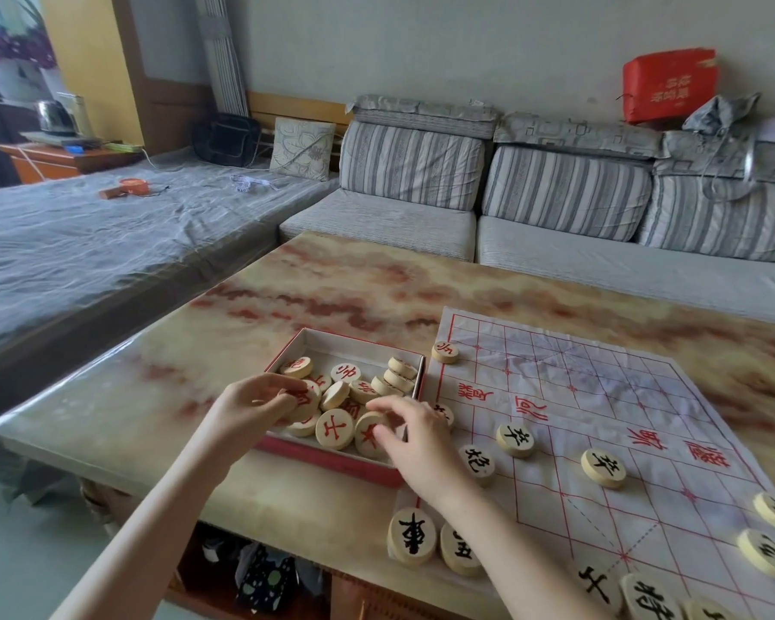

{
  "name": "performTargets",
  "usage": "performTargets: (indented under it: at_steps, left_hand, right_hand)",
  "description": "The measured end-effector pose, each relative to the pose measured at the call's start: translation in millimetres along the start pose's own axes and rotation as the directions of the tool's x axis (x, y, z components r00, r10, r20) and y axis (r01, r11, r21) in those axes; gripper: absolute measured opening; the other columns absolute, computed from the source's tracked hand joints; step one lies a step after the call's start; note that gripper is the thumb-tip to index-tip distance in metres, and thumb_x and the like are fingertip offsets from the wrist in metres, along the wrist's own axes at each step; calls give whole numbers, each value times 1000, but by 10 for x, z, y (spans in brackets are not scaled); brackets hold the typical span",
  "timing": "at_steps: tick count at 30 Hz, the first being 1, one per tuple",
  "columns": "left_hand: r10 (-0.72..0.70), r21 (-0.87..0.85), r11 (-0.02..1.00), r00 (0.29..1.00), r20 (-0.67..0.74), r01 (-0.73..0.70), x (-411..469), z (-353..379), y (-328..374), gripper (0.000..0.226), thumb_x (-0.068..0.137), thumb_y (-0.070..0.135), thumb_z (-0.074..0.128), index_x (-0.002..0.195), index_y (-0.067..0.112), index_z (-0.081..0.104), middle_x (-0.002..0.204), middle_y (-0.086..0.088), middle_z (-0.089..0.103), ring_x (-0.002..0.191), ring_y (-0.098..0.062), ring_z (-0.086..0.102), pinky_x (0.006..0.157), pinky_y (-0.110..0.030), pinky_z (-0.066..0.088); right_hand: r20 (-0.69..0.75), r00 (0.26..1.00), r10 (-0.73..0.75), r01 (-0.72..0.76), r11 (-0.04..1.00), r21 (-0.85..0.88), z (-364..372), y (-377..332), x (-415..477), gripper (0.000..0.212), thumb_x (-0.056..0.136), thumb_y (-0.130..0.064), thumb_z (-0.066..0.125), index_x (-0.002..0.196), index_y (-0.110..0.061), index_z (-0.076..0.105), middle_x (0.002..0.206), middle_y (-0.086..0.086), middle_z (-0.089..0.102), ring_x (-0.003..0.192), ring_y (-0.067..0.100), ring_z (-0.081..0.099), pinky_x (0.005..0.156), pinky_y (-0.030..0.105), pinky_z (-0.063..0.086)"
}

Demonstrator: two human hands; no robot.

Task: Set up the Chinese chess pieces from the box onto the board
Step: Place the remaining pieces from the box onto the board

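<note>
A shallow red-sided box (332, 458) sits on the marble table, holding several round wooden pieces with red characters (334, 428). My left hand (251, 407) reaches in from the left and its fingers curl round a red-marked piece (307, 398). My right hand (415, 434) is over the box's near right corner, fingertips pinching another red piece (368, 436). To the right lies the creased paper board (600, 418) with red grid lines. Black-character pieces (604, 468) stand along its near side, and a single red piece (445, 351) sits at the far left corner.
The table (354, 279) has a striped grey sofa (555, 194) behind it and a grey-covered bed (108, 234) to the left. The table's near edge runs just below my forearms, with bags on a shelf underneath.
</note>
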State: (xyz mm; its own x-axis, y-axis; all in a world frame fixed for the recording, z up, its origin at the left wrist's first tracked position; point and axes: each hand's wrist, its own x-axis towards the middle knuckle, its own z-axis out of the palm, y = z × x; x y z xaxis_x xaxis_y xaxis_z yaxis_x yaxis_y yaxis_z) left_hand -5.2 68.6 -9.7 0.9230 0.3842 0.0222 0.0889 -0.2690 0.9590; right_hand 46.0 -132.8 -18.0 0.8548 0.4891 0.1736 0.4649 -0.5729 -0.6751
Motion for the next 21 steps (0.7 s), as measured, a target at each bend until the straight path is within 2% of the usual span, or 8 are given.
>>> performTargets:
  at_steps: [2,5,8,10,12,15,19,21]
  left_hand:
    - [0,35,999,1000,19,0,-32,22,-14,21,70,14,77,86,25,71,92,0,72,82,-19,69,72,-26,50]
    - [-9,79,997,1000,15,7,-42,77,-17,34,60,13,83,88,26,69,97,3,70,85,-18,68,78,-33,52]
    - [17,90,996,1000,22,-19,-33,155,-1,39,55,21,84,88,32,66,99,4,69,85,-17,68,79,-40,53]
    - [40,105,994,999,23,-42,-11,231,24,45,58,21,84,95,34,63,102,5,67,86,-15,67,75,-37,55]
    - [67,127,989,997,36,-71,19,324,65,48,64,17,81,104,33,61,107,5,65,88,-13,66,72,-30,55]
    - [109,175,977,991,76,-121,80,512,140,50,64,21,81,109,31,62,101,7,67,88,-11,66,77,-32,56]
    - [134,193,969,985,106,-152,176,824,252,46,63,19,81,104,29,64,97,2,69,84,-13,66,75,-28,54]
    - [155,193,965,979,131,-178,230,991,329,47,60,20,83,103,29,64,95,5,69,83,-12,66,77,-29,54]
  right_hand:
    - [-71,997,28,-15,985,172,-39,40,14,31,93,-15,50,120,-27,59,121,-4,58,108,11,56,96,20,43]
    - [-66,993,96,-65,927,370,-156,87,18,34,95,-9,45,121,-24,59,116,4,60,96,12,62,85,20,51]
    - [109,975,195,-215,682,699,-316,131,-21,30,94,-2,47,117,-15,61,108,13,61,79,18,64,73,30,57]
    - [191,957,220,-284,556,782,-417,225,-48,34,85,1,60,117,-12,59,110,13,61,87,20,64,77,31,57]
    - [185,949,255,-305,599,740,-500,362,-55,47,76,3,70,117,-16,59,114,12,63,100,22,63,88,33,54]
    - [73,943,324,-307,766,565,-629,533,-66,54,69,-3,76,115,-28,60,113,6,66,106,18,62,99,36,48]
    - [-7,932,361,-314,820,479,-813,743,-76,54,70,-11,77,117,-31,58,114,1,63,96,17,63,77,25,51]
    - [-37,934,357,-299,830,471,-889,851,-67,53,71,-11,77,117,-29,57,115,0,61,96,15,62,78,27,53]
